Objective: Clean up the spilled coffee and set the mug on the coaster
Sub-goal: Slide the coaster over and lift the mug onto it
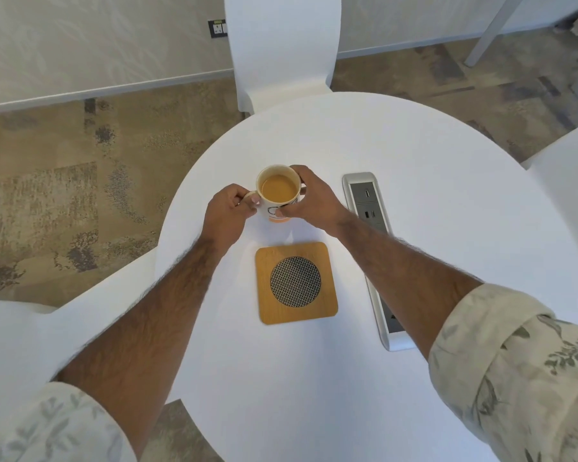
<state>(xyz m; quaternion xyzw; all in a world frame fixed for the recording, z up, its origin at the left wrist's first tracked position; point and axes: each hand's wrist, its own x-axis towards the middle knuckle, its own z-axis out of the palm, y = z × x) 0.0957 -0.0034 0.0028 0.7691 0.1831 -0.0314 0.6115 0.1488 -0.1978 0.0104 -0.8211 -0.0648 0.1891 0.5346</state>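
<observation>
A white mug (pixel 278 191) full of light brown coffee stands upright on the white round table (pixel 397 138), just beyond the coaster. My left hand (pixel 229 211) pinches its handle on the left side. My right hand (pixel 309 198) wraps around the mug's right side, thumb on the printed front. The coaster (pixel 296 283) is a square of light wood with a dark woven disc in the middle; it lies flat between my forearms, nearer to me than the mug. I see no coffee on the tabletop.
A silver power strip with sockets (pixel 369 208) is sunk into the table right of the mug, partly under my right forearm. White chairs stand at the far side (pixel 282 45), at the right (pixel 568 195) and at the near left (pixel 10 345).
</observation>
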